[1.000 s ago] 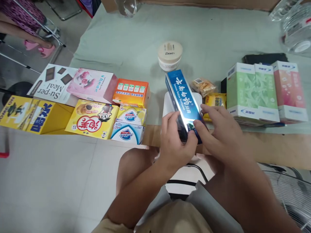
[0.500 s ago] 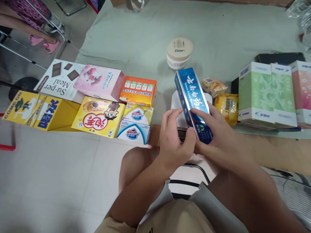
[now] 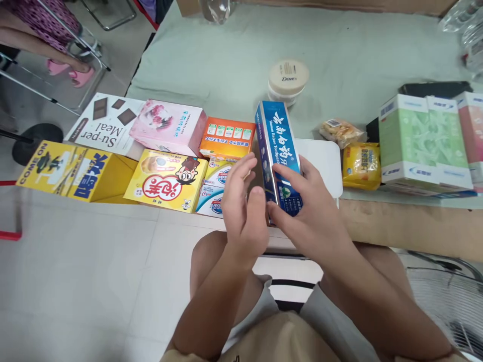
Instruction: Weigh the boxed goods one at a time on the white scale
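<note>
A blue toothpaste box [image 3: 282, 141] stands slantwise beside the orange box [image 3: 227, 136], its far end pointing away from me. My right hand [image 3: 311, 211] grips its near end, with fingers on the top and the thumb at the near left edge. My left hand [image 3: 245, 211] is just left of the box, fingers stretched out and holding nothing; it partly covers two Safeguard soap boxes [image 3: 211, 200]. To the right of the toothpaste box shows a flat white device [image 3: 322, 163], partly hidden by the box and my hand.
On the left stand a yellow puff box [image 3: 164, 180], a pink box [image 3: 168, 125], a white Su-per Meal box [image 3: 107, 123] and a yellow drink carton [image 3: 75, 171]. Behind is a Dove jar [image 3: 289, 80]. Rightward lie a snack packet [image 3: 341, 131], a yellow packet [image 3: 361, 165] and green-white boxes [image 3: 424, 143].
The toothpaste box has moved left, off the middle of the white device, to beside the orange box. My left hand has come off it and opened; my right hand still holds it.
</note>
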`<control>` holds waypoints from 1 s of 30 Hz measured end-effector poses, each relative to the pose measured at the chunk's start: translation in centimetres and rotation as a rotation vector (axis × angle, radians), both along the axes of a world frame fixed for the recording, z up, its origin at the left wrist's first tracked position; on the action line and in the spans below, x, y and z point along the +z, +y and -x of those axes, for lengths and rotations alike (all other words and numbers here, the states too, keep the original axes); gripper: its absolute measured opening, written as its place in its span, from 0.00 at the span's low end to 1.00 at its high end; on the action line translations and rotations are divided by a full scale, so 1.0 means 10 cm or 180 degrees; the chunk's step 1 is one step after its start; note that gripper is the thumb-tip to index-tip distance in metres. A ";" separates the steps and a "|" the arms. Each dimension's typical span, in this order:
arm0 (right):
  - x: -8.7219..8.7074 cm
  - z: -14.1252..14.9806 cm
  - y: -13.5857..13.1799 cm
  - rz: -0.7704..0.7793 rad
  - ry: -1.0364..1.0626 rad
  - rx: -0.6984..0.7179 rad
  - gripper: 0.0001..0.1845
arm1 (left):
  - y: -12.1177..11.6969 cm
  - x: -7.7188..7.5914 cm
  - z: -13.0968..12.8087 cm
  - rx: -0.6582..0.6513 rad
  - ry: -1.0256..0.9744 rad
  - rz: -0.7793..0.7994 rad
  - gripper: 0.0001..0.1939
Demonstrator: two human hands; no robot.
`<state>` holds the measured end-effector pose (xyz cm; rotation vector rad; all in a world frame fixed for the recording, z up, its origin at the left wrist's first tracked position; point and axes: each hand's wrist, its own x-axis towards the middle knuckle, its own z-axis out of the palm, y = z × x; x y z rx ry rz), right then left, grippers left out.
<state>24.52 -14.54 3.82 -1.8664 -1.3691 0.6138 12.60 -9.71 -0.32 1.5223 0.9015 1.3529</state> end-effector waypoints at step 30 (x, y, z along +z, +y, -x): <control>0.08 -0.49 -0.31 -0.1041 0.0102 0.0328 0.16 | -0.15 0.09 -0.32 -0.0491 0.0468 -0.0865 0.22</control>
